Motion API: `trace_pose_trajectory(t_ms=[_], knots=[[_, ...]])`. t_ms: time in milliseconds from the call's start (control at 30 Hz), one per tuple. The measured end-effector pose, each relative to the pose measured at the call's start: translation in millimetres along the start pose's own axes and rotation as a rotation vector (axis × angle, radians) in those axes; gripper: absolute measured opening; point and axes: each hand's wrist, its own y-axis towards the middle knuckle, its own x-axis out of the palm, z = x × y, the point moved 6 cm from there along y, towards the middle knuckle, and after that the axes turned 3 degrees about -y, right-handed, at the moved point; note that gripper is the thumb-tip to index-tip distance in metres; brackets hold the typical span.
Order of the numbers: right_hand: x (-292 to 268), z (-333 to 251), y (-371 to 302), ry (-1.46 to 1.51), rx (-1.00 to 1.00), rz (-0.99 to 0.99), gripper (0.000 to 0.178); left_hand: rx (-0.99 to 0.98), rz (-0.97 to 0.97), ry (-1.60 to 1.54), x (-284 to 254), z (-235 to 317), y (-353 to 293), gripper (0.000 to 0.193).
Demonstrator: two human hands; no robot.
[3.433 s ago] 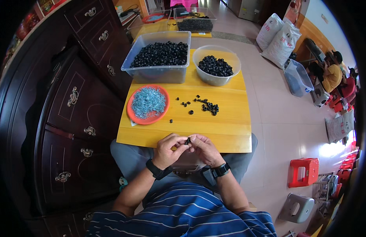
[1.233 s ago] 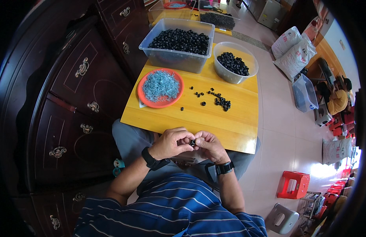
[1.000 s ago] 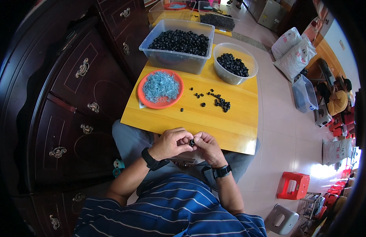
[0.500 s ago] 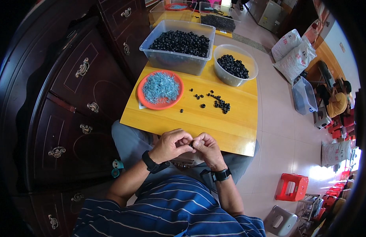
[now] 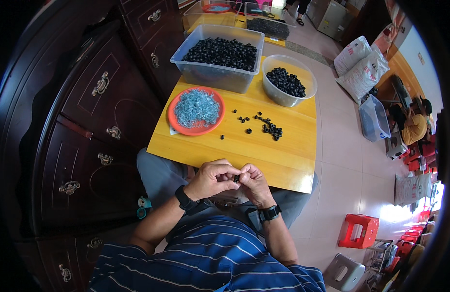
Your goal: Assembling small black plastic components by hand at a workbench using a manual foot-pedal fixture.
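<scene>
- since 0.5 s ago the hands have barely shifted; the left hand (image 5: 212, 178) and right hand (image 5: 254, 184) stay pressed together at the near edge of the tabletop (image 5: 264, 151).
- the work on 1 piece looks unfinished.
- a small black ring (image 5: 236, 179) sits pinched between the fingers of both hands, mostly hidden.

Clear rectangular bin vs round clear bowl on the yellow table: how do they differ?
The rectangular bin is larger, with straight walls and square corners; the round bowl is smaller and curved. The bin sits at the table's far left, above the orange plate; the bowl stands to its right. The bin holds far more black rings than the bowl. Both are clear plastic, open-topped, and hold the same black rings.
</scene>
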Motion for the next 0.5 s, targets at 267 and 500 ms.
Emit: trace_pose_trajectory(t_ms=[267,500], knots=[[3.1,-2.2,-4.8,0.012,0.077,0.024,0.018,-0.031,0.082,-0.034,-1.4,-6.4,-3.2,0.030],[2.3,-1.7,-9.5,-0.074,0.251,-0.019,0.021,0.013,0.038,0.061,-2.0,1.9,0.3,0.031]])
